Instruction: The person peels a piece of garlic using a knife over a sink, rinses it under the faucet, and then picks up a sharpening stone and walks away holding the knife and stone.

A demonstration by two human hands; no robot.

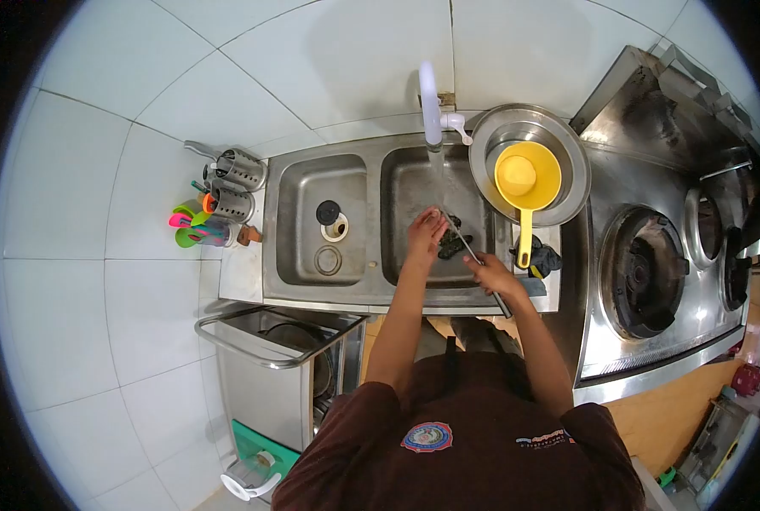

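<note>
Over the right sink basin (pixel 397 255), my right hand (pixel 492 274) grips a long, thin metal utensil (pixel 465 241). It slants from the upper left down toward the sink's front edge; its exact kind cannot be made out. My left hand (pixel 427 234) has its fingers closed at the utensil's upper end, just below the tap. From the pale purple tap (pixel 430 102), water runs down close to my left fingers. A dark, crumpled-looking thing (pixel 453 242) lies in the basin beneath the utensil, partly hidden by it.
The left basin (pixel 299 183) holds a black drain piece (pixel 328 212) and a ring (pixel 327 261). A yellow dipper (pixel 542 177) rests in a metal bowl (pixel 487 189) on the right. Utensil holders (pixel 242 169) stand left; a stove (pixel 597 315) is at the right.
</note>
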